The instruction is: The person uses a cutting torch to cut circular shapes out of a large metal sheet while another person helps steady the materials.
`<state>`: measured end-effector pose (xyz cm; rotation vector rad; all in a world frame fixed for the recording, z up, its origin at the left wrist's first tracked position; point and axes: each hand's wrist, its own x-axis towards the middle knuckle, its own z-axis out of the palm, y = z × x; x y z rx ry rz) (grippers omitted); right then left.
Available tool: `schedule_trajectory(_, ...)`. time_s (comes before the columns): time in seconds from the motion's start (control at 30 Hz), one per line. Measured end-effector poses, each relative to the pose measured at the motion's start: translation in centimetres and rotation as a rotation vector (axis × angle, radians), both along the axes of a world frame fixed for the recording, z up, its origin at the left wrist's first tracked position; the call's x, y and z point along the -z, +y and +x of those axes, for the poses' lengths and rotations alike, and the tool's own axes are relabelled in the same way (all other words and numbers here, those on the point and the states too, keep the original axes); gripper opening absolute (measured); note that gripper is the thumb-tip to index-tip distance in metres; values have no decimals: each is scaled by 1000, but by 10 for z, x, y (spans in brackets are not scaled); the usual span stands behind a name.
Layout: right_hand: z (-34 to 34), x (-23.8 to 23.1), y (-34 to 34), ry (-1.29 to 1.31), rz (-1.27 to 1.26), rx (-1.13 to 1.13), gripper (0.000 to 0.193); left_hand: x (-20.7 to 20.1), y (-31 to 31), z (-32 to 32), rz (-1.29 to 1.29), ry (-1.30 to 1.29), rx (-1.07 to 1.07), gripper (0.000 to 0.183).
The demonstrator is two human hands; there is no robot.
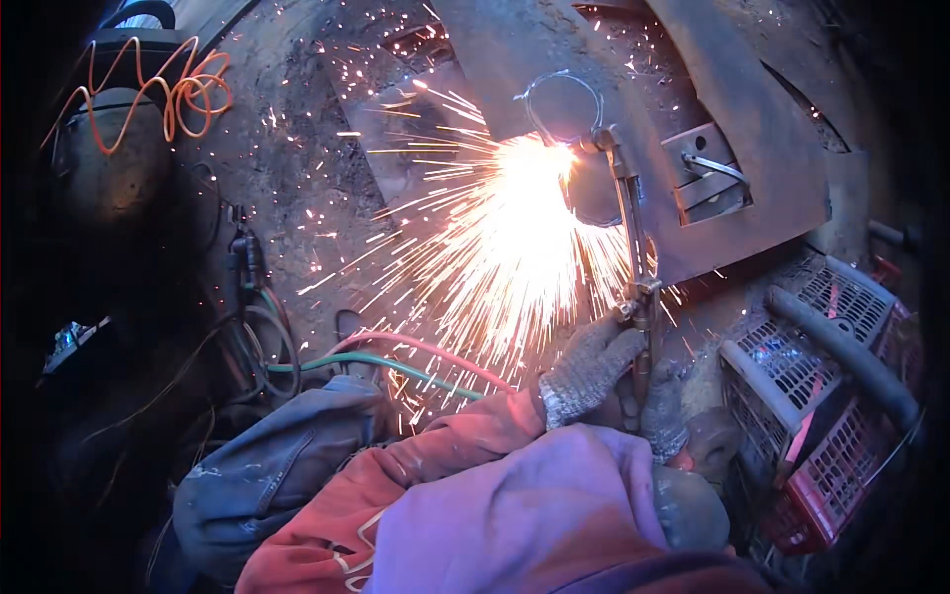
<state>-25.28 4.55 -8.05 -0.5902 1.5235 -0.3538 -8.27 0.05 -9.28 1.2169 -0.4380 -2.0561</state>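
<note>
A cutting torch (631, 218) points away from me, its head at the steel plate (515, 49). White-hot glare at the tip throws a wide fan of sparks (505, 257) toward me and to the left. My left hand (591, 370), in a grey knitted glove, is closed around the torch's body near its valves. My right hand (665, 411), also gloved, grips the handle just behind it; some of its fingers are hidden. Beyond the flame, a thin bright curved line (564, 77) arcs over the plate. The glare hides the cut itself.
Pink and green hoses (426, 373) cross beside my left arm. At right stand plastic crates (821, 396) with a dark pipe (841, 356) across them. A metal bracket (708, 173) sits in a plate opening. At left are a second torch (244, 252) and a coiled orange hose (198, 94).
</note>
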Motion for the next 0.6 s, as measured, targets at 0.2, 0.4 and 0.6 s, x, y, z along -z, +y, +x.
schedule_trajectory(0.2,-1,24,16,-54,-116,99,66,5,1,4,-137,-115,70,32)
schedule_trajectory(0.4,-5,8,3,-35,-33,10,63,-3,-1,1,85,68,-24,34)
schedule_trajectory(0.6,-6,4,1,1,-50,-19,62,-7,-3,2,-7,13,-33,33)
